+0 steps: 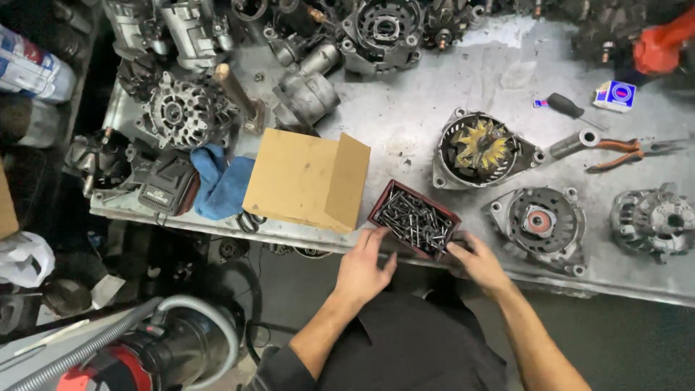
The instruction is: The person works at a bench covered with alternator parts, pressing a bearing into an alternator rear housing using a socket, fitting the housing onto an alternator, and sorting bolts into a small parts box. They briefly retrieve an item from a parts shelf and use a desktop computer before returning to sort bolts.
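The red tray (414,217) hides the right hand's (478,262) fingertips; the vacuum (156,351) is cut off below.

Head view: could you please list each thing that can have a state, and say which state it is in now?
Red tray: open on top, full of dark bolts, at the bench edge.
Left hand: fingers open, touching the tray's near corner.
Right hand: fingers at the tray's right corner.
Cardboard box: one flap standing up.
Pliers: lying flat, handles slightly apart.
Alternator housing: opened, yellow part exposed.
Blue cloth: crumpled.
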